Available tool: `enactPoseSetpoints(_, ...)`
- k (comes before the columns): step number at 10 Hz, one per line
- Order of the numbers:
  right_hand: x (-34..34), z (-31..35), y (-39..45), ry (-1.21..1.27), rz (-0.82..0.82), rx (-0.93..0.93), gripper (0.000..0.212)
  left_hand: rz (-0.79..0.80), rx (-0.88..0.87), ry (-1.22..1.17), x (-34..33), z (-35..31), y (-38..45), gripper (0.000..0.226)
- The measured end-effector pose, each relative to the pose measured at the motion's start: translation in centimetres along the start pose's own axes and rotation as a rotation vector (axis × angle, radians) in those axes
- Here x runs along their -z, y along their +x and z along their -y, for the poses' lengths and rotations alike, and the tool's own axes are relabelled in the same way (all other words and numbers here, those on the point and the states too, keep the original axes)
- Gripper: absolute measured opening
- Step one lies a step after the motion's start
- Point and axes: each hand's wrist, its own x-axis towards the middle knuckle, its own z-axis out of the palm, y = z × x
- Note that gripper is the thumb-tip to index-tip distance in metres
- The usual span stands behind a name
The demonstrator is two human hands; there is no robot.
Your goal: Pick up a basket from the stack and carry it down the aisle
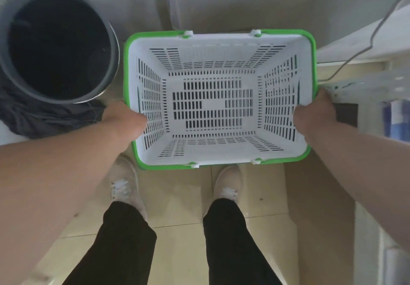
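A white slotted plastic basket [221, 41] with a green rim is in front of me, seen from straight above, and it holds nothing. My left hand [124, 118] grips its left side, thumb inside the wall. My right hand [315, 111] grips its right side the same way. The basket's green handles lie folded down along the rim. Whether other baskets sit under it is hidden from this angle.
A round grey bin [106, 67] with a dark liner stands at the left, close to the basket. A pale counter or shelf [359, 41] with a thin cable lies at the right. A wall with a white pipe is ahead. My feet stand on beige floor tiles [177, 207].
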Motion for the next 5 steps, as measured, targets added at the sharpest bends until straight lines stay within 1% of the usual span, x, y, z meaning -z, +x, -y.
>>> enactPoseSetpoints(1,0.8,0.1,-0.1,-0.092,-0.012,0.04,0.026,0.048,-0.001,0.044,0.5,-0.3,0.1,0.016)
enactPoseSetpoints(2,2.4,1.2,-1.5,-0.103,-0.098,0.129,0.029,0.048,-0.027,0.147,2.2,-0.8,-1.1,0.039)
enactPoseSetpoints(3,4.8,3.0,-4.3,-0.159,-0.08,0.248,0.046,-0.02,-0.217,0.213,5.2,-1.4,-3.3,0.061)
enactPoseSetpoints(4,7.9,5.7,-8.1,-0.11,-0.03,0.333,0.053,-0.019,-0.427,0.029,10.0,-3.7,-7.0,0.076)
enactPoseSetpoints(5,12.1,9.5,-12.6,0.034,-0.011,0.401,0.06,-0.001,-0.582,0.007,15.8,-7.2,-11.0,0.09)
